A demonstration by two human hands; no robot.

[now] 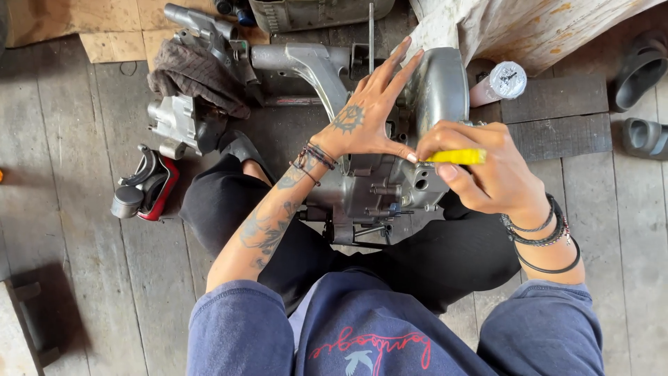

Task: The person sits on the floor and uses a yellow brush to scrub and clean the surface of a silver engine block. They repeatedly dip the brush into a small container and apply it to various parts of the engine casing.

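Note:
A grey metal engine case (379,188) rests between my knees on the plank floor. My left hand (369,111) lies flat on top of it, fingers spread and pointing away, thumb reaching to the right. My right hand (480,167) is closed around a yellow-handled tool (457,157), whose tip meets the case just by my left thumb. The tool's working end is hidden between thumb and fingers. A curved shiny metal cover (442,87) rises behind the case.
More grey engine parts (177,122) and a dark rag (198,73) lie at the upper left. A red and black part (149,188) sits left of my knee. A white can (502,82), wood blocks (557,115) and black sandals (640,69) are at the right.

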